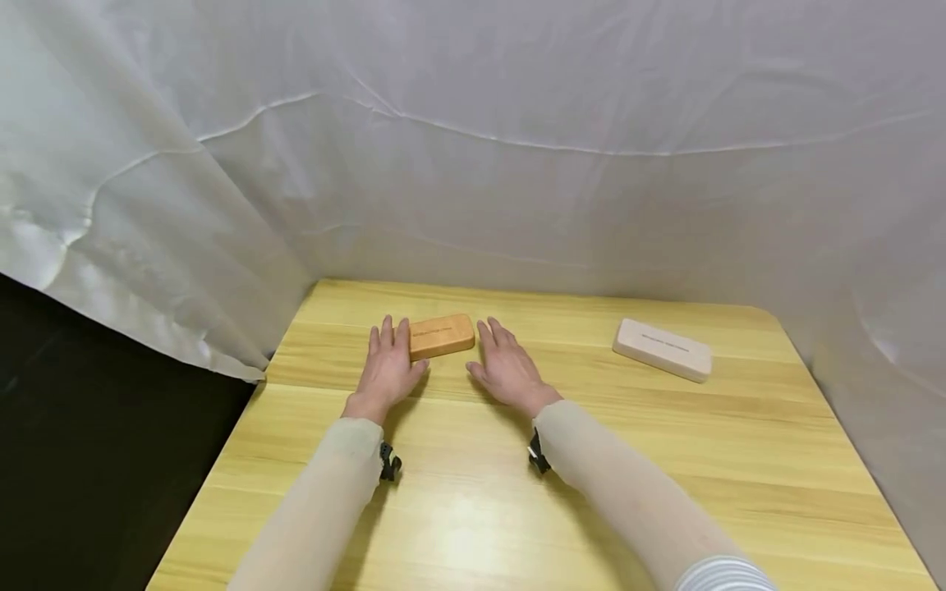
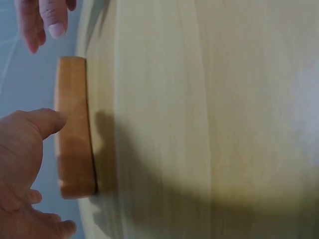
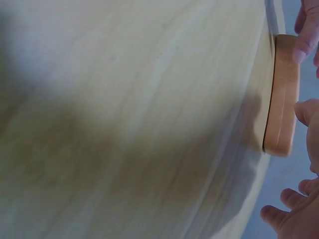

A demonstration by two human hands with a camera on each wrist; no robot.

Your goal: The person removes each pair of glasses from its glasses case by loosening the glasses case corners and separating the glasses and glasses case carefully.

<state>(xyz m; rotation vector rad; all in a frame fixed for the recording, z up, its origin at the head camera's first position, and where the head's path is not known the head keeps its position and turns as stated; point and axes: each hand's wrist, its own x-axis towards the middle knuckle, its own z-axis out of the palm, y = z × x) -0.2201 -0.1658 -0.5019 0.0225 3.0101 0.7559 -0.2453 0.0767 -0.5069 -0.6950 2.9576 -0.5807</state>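
Observation:
An orange-brown oblong case point(image 1: 446, 335) with a line of dark lettering, like a glasses case, lies on the wooden table point(image 1: 458, 492). My left hand point(image 1: 386, 373) is at its left end, fingers extended and covering part of that end; whether they touch it I cannot tell. Just off the right end is my right hand point(image 1: 510, 373), fingers fairly straight, nothing held. In the left wrist view the left thumb point(image 2: 50, 122) overlaps the side of the case point(image 2: 74, 94). The right wrist view has the same case point(image 3: 282, 99) between both hands.
A pale pinkish case point(image 1: 663, 349) with similar lettering lies farther right on the table. White curtain cloth point(image 1: 517, 205) hangs behind the table and along its sides. A dark area point(image 1: 89, 460) lies beyond the left edge. Each wrist wears a small black device point(image 1: 390, 462).

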